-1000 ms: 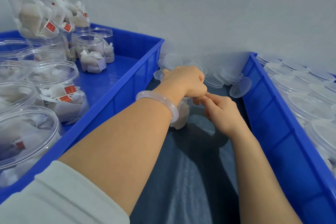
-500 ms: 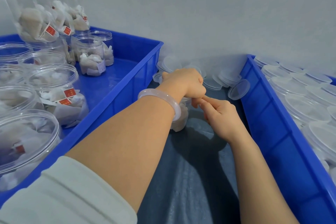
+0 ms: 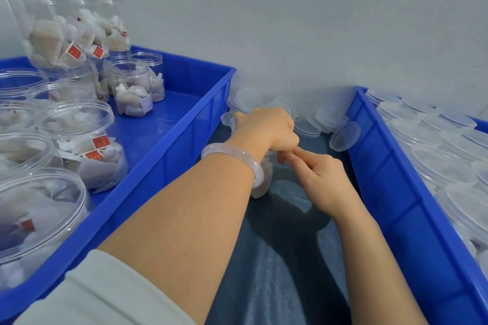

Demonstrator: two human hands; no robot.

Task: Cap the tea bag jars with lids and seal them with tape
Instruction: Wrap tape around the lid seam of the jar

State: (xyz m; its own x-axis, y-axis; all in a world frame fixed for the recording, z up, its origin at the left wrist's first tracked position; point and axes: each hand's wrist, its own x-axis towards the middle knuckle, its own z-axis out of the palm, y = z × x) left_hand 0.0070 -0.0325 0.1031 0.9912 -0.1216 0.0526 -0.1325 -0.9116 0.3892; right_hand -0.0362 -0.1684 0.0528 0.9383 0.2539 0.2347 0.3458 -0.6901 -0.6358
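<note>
A small clear tea bag jar (image 3: 264, 183) stands on the dark cloth between two blue crates, mostly hidden by my arms. My left hand (image 3: 266, 128), with a pale bangle on its wrist, grips the jar's top from above with curled fingers. My right hand (image 3: 315, 175) reaches in from the right. Its thumb and forefinger pinch at the jar's upper side, just under my left hand. What lies between those fingertips is hidden, and no tape shows. Loose clear lids (image 3: 313, 120) are piled against the wall behind the jar.
The left blue crate (image 3: 211, 103) holds several open jars of tea bags (image 3: 76, 126), some stacked at the back. The right blue crate (image 3: 396, 179) is packed with lidded jars (image 3: 435, 166). One lid (image 3: 344, 136) leans on that crate's wall.
Both hands stay on the jar in nearly the same place. The view has shifted slightly downward.
</note>
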